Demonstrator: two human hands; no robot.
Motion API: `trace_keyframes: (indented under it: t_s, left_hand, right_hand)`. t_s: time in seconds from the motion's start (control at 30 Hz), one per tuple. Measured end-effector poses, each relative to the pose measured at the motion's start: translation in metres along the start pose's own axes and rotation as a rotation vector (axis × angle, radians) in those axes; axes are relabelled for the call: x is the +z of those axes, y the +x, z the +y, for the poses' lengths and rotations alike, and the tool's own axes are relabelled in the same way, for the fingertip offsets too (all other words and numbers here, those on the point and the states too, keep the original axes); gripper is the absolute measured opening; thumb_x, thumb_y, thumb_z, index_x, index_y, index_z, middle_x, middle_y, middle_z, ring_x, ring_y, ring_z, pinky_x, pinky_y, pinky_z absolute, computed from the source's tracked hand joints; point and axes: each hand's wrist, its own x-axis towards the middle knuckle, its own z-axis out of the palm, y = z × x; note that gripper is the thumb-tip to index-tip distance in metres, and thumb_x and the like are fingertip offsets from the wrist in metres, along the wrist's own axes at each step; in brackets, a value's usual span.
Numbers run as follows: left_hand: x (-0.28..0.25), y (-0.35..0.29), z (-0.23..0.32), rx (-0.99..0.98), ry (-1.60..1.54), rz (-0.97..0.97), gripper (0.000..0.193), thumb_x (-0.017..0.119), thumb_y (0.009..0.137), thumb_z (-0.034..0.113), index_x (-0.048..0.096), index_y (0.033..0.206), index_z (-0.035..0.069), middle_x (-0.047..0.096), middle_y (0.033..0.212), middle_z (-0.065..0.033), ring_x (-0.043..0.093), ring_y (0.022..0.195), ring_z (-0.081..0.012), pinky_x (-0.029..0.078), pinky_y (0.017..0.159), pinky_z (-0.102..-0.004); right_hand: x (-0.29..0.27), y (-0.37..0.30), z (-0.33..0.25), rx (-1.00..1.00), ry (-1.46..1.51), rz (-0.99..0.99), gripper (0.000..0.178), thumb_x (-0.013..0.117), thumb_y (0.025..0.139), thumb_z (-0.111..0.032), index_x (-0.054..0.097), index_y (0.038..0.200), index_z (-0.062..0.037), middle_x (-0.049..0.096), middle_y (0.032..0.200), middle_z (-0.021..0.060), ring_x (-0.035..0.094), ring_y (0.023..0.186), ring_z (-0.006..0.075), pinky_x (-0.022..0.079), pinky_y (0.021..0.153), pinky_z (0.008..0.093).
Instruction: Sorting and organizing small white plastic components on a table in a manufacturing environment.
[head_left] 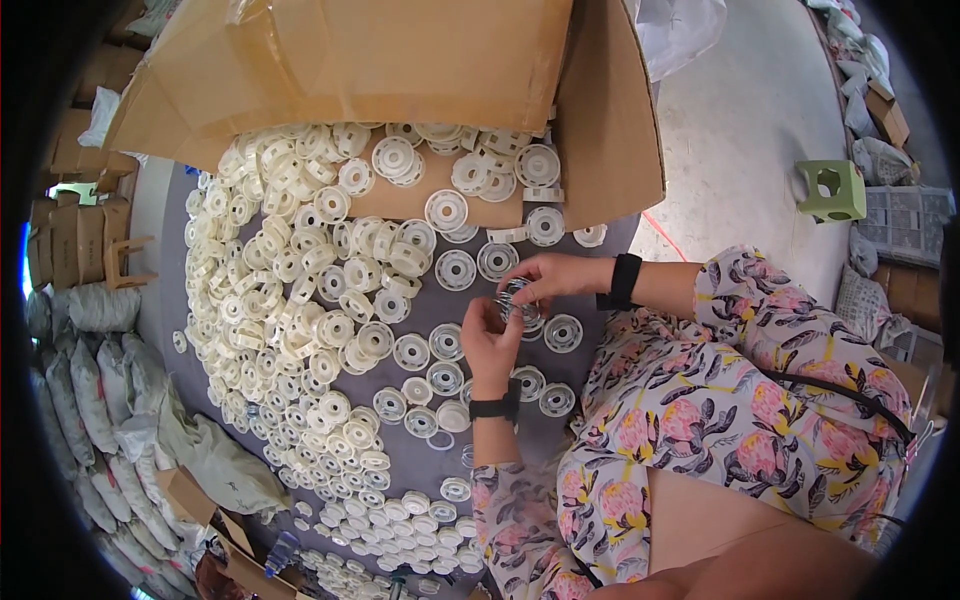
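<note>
My left hand (490,350) and my right hand (552,276) meet above the grey table, fingers closed around several thin, shiny metal rings (516,291). The fingers partly cover the rings, so their exact shape is hard to make out. Under and around my hands lie round white plastic wheel-like parts, some with a silvery ring face, such as the disc (563,333) near my right wrist and the disc (445,341) beside my left hand. A loose thin ring (440,440) rests on the table near my left wrist.
A large pile of white plastic parts (290,270) covers the table's left side. An open cardboard box (610,120) lies tipped at the far side, parts spilling from it. Stacked sacks (100,400) stand at left. A green stool (833,190) is on the floor at right.
</note>
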Motion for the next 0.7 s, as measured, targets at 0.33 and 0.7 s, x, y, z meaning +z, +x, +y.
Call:
trace_keyframes:
  t_s: [0.33, 0.7]
  left_hand:
    - [-0.014, 0.01, -0.016, -0.65, -1.037, 0.114, 0.04, 0.036, 0.09, 0.046, 0.052, 0.079, 0.012, 0.044, 0.057, 0.0003, 0.034, 0.04, -0.0123, 0.028, 0.036, -0.0259]
    - [-0.015, 0.037, -0.009, -0.407, -0.326, 0.099, 0.029, 0.07, 0.079, 0.019, 0.048, 0.076, 0.001, 0.046, 0.06, -0.0001, 0.043, 0.053, -0.0074, 0.038, 0.048, -0.0246]
  right_hand:
    - [-0.018, -0.003, 0.002, -0.71, -1.11, 0.217, 0.054, 0.07, 0.078, -0.023, 0.048, 0.125, -0.007, 0.053, 0.116, 0.0112, 0.052, 0.105, 0.0233, 0.043, 0.091, 0.0345]
    - [-0.006, 0.011, 0.007, -0.16, 0.168, 0.216, 0.042, 0.063, 0.084, -0.026, 0.05, 0.121, -0.0124, 0.052, 0.113, 0.0012, 0.056, 0.089, 0.0115, 0.054, 0.066, 0.0317]
